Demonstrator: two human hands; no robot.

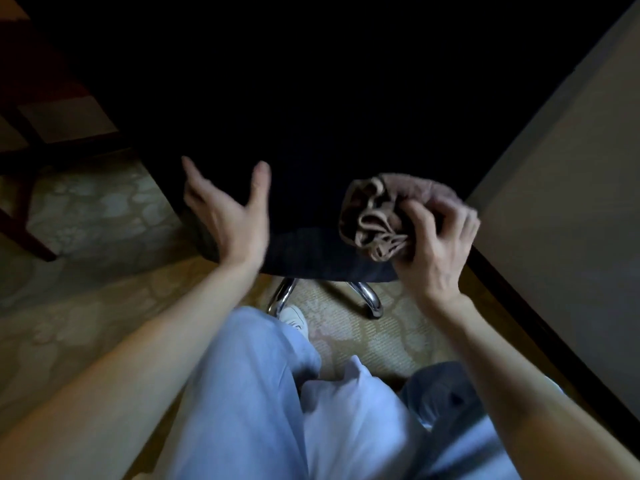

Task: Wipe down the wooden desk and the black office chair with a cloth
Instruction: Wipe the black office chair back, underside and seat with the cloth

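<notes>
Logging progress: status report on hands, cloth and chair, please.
Left hand open, empty. Right hand gripping bunched brown cloth. Both over black office chair. Nothing blocking.

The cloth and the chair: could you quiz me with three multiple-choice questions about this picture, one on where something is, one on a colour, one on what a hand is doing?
1. Where is the cloth?
A. Bunched in the right hand
B. Lying on the carpet
C. Draped over the left forearm

2. What colour is the cloth?
A. Bright blue
B. Brownish tan
C. White

3. What is the left hand doing?
A. Gripping the cloth
B. Closed in a fist
C. Open, fingers spread, holding nothing

Answers:
1. A: the right hand is clenched round the crumpled cloth, over the near edge of the black chair.
2. B: its folds show a dull tan-brown.
3. C: the left hand's fingers are splayed by the chair's edge, with nothing in them.
</notes>
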